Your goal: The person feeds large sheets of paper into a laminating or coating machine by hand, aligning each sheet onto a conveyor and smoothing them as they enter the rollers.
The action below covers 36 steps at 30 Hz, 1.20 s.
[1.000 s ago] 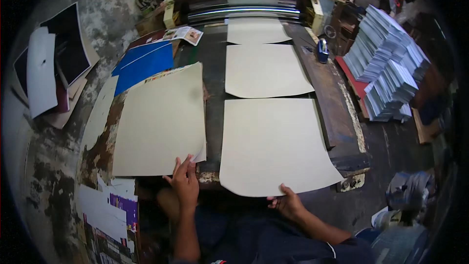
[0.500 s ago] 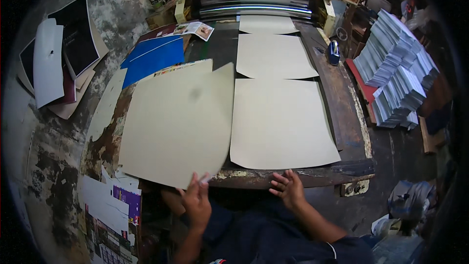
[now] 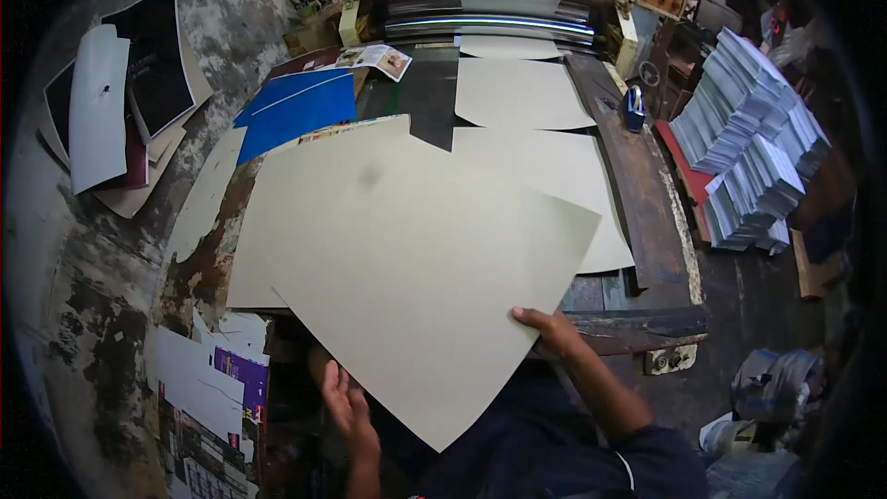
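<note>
A large cream-coloured sheet of paperboard (image 3: 425,305) lies at a slant across the front of the table, one corner pointing toward me. My right hand (image 3: 547,331) grips its right edge, thumb on top and fingers underneath. Next to the lower left edge, my left hand (image 3: 349,407) is open with its fingers stretched out; whether it touches the sheet I cannot tell. Under the slanted sheet, at the left, is a pile of similar board (image 3: 254,254). Further cream sheets (image 3: 605,199) lie in a row toward the rollers (image 3: 490,30), the nearest one partly covered.
Blue sheets (image 3: 300,106) and a printed leaflet (image 3: 379,59) lie at the far left of the table. A blue tape dispenser (image 3: 634,109) stands on the right rail. Tall stacks of paper (image 3: 739,111) rise at the right. Loose boards (image 3: 100,111) lean at the left.
The slanted sheet has come off the left pile and turned toward me and rightward. My right hand has taken hold of its edge. The row of sheets has shifted toward the rollers.
</note>
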### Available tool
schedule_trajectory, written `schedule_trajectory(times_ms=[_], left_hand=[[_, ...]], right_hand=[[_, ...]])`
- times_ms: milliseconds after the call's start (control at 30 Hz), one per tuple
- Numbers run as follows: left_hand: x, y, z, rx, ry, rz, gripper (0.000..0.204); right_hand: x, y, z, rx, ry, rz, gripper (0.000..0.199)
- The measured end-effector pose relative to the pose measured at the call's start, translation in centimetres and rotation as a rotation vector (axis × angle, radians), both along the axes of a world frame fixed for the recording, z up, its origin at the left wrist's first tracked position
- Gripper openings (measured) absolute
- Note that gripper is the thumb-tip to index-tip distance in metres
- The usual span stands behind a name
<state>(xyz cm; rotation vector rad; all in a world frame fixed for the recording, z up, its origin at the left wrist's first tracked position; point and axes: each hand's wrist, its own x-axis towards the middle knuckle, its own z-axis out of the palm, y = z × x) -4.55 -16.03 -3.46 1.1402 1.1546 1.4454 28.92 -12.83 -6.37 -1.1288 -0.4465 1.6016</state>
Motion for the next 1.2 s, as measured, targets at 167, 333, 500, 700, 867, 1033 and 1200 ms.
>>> schedule_trajectory(times_ms=[167, 333, 500, 700, 867, 1033, 1200], left_hand=[[1.3, 3.3, -0.9, -0.223, -0.170, -0.036, 0.063], [4.4, 5.3, -0.5, -0.174, -0.132, -0.329, 0.063], [7.3, 7.1, -1.6, -0.179, -0.051, -0.640, 0.064], [7.9, 9.5, -3.6, -0.397, 0.103, -0.788, 0.065], [8.5, 10.5, -0.3, -0.067, 0.937, -0.865, 0.072], [13.0, 3.1, 6.9, 0.443, 1.273, -1.427, 0.090], [15.7, 3.2, 5.5, 0.585, 1.420, -1.487, 0.069]], right_hand=[[-0.3, -7.4, 2.5, -0.019, -0.069, -0.113, 0.069], [-0.8, -15.4, 3.8, -0.118, -0.039, -0.267, 0.077], [-2.5, -20.9, 2.6, -0.085, 0.058, -0.445, 0.073], [-4.5, -20.9, 3.1, -0.126, 0.084, -0.495, 0.063], [-4.7, -19.6, 2.7, -0.165, 0.105, -0.491, 0.055], [-4.6, -17.9, 1.5, -0.192, 0.112, -0.412, 0.051], [-3.8, -15.4, 1.7, -0.147, 0.185, -0.459, 0.050]])
